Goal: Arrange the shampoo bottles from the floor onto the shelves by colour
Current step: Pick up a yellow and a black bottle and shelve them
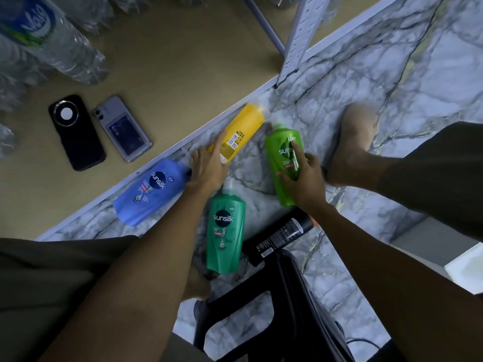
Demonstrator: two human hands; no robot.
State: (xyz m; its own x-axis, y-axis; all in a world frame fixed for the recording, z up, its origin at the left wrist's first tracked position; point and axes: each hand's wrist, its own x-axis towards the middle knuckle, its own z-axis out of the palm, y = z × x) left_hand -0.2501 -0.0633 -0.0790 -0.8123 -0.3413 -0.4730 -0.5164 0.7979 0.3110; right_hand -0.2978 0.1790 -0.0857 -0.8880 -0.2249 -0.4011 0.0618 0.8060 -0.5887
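Five shampoo bottles lie on the marble floor (392,74) beside the shelf (183,61). The left hand (209,165) rests with fingers extended on the yellow bottle (243,129), barcode side up. The right hand (303,178) grips the light green bottle (281,163). The blue bottle (151,192) and dark green bottle (226,228) read "sunsilk". The black bottle (279,236) shows small print, unreadable.
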